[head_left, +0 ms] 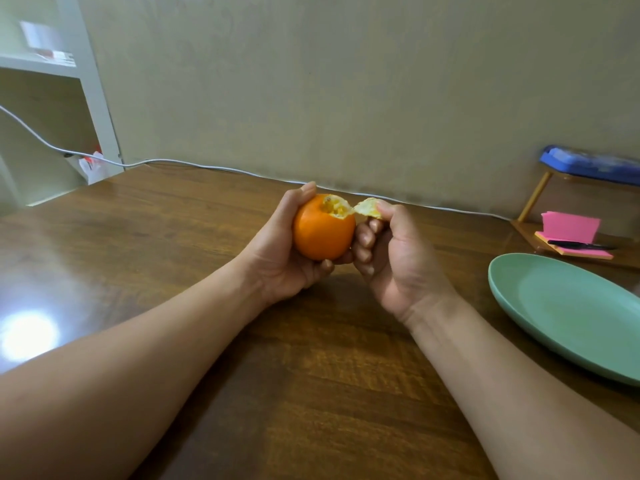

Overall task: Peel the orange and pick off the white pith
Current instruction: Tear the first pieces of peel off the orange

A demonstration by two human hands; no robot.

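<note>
We are early in the peeling. The orange [322,233] sits above the table [311,393] near the middle of the view, cupped in our left hand [277,261]. Its fingers curl round the underside and its thumb lies over the top at eleven o'clock. Only a small opening shows in the rind, at about one o'clock on the fruit, with pale pith inside; the rest of the skin is whole. Our right hand [394,261] pinches a small flap of peel [369,206] between thumb and forefinger, at two o'clock from the orange, with its other fingers curled toward the palm. The flap seems joined to the fruit by a thin strip (we cannot be sure at this size).

We judge that the next move is a slow pull away and downward, so the rind tears in a strip and does not snap short, while the left hand turns the fruit. The green plate [540,306] at four o'clock, well apart, looks the likely place for scraps. Picking off pith comes later.

We can read no writing. The pink sticky notes [569,226] and black pen [578,244] at three o'clock show none, and the items on the shelf [41,62] at ten o'clock are blurred.
</note>
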